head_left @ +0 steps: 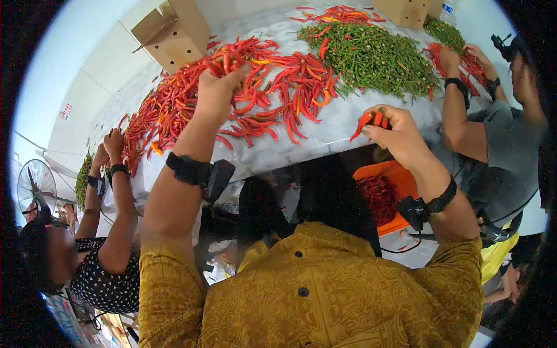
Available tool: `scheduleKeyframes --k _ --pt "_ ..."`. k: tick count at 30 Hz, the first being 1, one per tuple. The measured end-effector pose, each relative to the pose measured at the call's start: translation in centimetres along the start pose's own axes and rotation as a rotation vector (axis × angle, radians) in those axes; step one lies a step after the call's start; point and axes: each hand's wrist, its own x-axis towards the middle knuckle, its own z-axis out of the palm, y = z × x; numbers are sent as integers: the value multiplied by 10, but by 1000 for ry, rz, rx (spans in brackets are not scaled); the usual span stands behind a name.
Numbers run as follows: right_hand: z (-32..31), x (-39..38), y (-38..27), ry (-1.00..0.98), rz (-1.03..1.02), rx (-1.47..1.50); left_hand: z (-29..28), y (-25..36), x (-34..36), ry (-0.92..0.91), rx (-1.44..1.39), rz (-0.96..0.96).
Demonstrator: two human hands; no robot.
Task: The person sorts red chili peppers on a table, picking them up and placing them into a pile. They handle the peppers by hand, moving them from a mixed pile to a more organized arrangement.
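Observation:
A broad heap of red chillies spreads over the white-covered table, with a few orange ones among them. At the heap's near middle my left hand is closed on red chillies, its fingertips partly hidden by them. My right hand pinches a few short red chillies between thumb and fingers, held up over the table's near edge. Below that hand sits an orange crate holding dark red chillies.
A mound of green stems lies right of the heap. Cardboard boxes stand at the back left and back right. One co-worker handles chillies at the left, another at the right. A fan stands far left.

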Motion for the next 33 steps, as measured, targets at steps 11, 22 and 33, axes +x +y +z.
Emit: scheduleKeyframes --k 11,22,33 --pt "-15 -78 68 -20 344 310 105 -76 -121 -675 -185 -541" --pt "-86 -123 87 -105 281 -343 192 -119 -127 -985 -82 -517" --pt "-80 -94 76 -18 359 -374 87 -123 -120 -943 -41 -475"
